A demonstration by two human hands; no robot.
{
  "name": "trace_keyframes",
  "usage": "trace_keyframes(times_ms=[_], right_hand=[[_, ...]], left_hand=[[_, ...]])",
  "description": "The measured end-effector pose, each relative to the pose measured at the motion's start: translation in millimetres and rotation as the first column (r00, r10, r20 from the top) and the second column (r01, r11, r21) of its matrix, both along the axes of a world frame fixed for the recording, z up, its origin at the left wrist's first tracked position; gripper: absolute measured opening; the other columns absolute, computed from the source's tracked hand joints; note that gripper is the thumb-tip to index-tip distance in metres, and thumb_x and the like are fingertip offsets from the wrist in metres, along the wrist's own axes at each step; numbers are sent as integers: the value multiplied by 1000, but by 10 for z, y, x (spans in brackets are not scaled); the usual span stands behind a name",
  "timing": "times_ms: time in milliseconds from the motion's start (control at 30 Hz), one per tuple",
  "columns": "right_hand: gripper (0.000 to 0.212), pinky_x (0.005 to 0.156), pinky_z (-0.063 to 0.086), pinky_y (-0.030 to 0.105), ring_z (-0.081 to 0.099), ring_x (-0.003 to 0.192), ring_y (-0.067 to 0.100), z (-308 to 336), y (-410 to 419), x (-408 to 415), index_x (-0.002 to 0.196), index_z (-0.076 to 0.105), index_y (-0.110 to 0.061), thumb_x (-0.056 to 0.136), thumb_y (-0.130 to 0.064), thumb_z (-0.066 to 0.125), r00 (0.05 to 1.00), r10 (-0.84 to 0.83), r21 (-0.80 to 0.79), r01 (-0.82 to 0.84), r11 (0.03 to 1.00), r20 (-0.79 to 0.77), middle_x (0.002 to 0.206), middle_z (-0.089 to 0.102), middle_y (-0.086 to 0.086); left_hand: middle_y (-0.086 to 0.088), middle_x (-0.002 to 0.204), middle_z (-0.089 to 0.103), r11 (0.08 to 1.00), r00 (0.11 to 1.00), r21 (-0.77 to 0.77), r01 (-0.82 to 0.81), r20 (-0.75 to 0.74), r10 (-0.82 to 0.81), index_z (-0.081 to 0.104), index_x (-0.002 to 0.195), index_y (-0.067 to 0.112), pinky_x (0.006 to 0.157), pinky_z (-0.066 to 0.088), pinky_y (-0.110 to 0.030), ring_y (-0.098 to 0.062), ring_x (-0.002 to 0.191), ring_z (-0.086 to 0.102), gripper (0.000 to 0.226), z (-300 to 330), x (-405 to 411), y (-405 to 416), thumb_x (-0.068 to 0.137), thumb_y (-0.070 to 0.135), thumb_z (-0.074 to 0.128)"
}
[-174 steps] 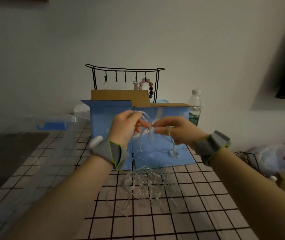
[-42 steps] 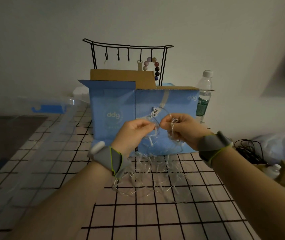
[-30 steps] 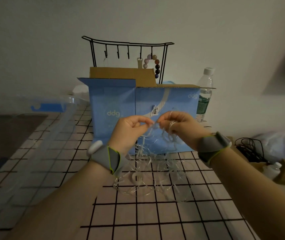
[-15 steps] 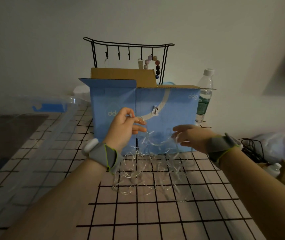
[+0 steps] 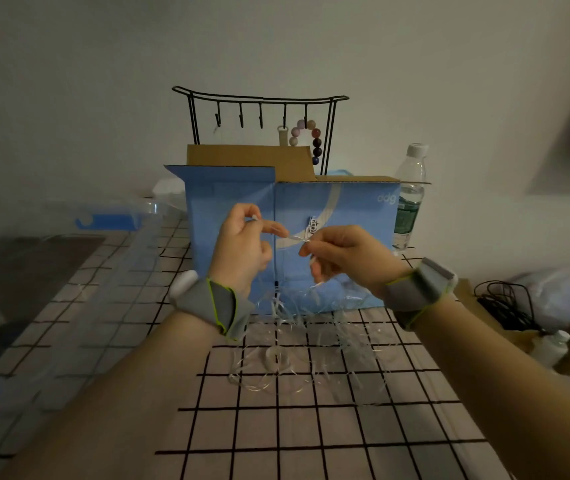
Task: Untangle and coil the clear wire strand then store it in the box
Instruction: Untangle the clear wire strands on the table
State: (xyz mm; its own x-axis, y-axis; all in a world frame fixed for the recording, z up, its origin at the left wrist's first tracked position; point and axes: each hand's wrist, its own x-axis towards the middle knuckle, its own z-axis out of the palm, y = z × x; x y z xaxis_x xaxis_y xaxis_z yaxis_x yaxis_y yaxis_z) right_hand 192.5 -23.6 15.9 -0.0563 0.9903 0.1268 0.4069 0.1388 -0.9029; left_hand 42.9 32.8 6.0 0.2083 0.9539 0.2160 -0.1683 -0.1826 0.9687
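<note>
**Pinching a short stretch of clear strand above the tangle**

Holding the clear wire strand (image 5: 278, 358) between them, both hands hover in front of the blue box (image 5: 228, 216). The left hand (image 5: 242, 244) has its fingers curled, with thumb and forefinger pinching the strand; the right hand (image 5: 349, 254) pinches the other end of the same short stretch, its remaining fingers curled beneath. Each wrist wears a grey band.

From the hands, loops of strand hang down to a loose tangle on the checked table (image 5: 276, 438), at 6 o'clock from the hands and just in front of the box. A small clear spool (image 5: 276, 356) lies in the middle of the tangle.

The blue box stands upright at 12 o'clock, its brown flaps raised, directly behind the hands. Behind it rises a black wire rack (image 5: 259, 109) with hooks; a string of beads (image 5: 307, 140) hangs from one. A water bottle (image 5: 409, 199) stands at 2 o'clock, just beside the box's right edge. A clear plastic bin (image 5: 69, 244) with a blue clip fills the 9 o'clock side, its near wall overlapping the table. At 3 o'clock, off the table, lie a black cable (image 5: 505, 303), a white plastic bag (image 5: 563, 296) and a small white bottle (image 5: 550, 348).
</note>
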Motion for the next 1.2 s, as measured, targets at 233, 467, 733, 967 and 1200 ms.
trace_keyframes(times_ms=[233,467,733,967,1200], right_hand=[[16,48,51,19,62,52,13,49,-85,31,80,49,-3,95,-7,45,908,-122,-69,103,992,-401,68,65,13],[18,58,47,15,53,65,11,32,-82,-29,70,53,-8,87,-11,58,898,-274,7,294,956,-344,70,52,6],[20,67,49,28,46,56,16,-6,-112,-95,95,64,4,89,-14,56,935,-198,-10,204,979,-293,62,48,5],[5,50,41,13,47,58,9,190,-199,232,78,65,-15,83,-13,66,933,-261,128,236,963,246,69,56,1],[43,46,43,19,32,41,7,331,-223,441,81,58,-12,95,-47,37,785,-363,-57,389,920,-502,46,36,-7]], left_hand=[[-9,92,53,993,939,71,-94,-324,112,51,75,19,50,36,-20,-16,63,46,32,-141,17,112,84,-8,35],[11,84,45,843,914,536,-40,-321,247,51,93,14,69,35,-10,-3,76,44,12,-146,82,-330,85,18,60],[-1,74,64,971,914,181,156,-399,-72,57,87,16,71,50,-27,-8,66,61,12,-209,165,-271,91,7,50],[10,34,32,926,939,-189,327,179,-295,50,66,8,49,30,-23,-7,35,33,25,32,-115,-169,86,3,37],[8,40,39,991,934,87,97,-351,-61,51,72,19,35,22,-16,-7,33,27,22,27,-327,79,87,2,55]])
